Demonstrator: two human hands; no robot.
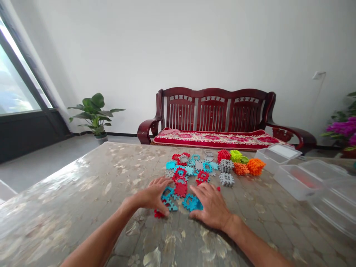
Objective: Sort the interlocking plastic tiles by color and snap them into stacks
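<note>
Fingers and thumbs spread wide, I am curving my left hand [154,193] around teal pieces [171,205] and my right hand [213,205] around blue tiles [190,202], which are stretching crosswise on the table [83,185].

The left hand [155,194] was spread by blue toothed building pieces [168,193] on the counter [125,163]. The right hand [213,205] curved around more blue ones [187,203]. Red pieces [181,189] lay past them, and orange stacks [256,166] sat near clear boxes [292,185]. Behind was a wooden sofa [213,111].
</note>
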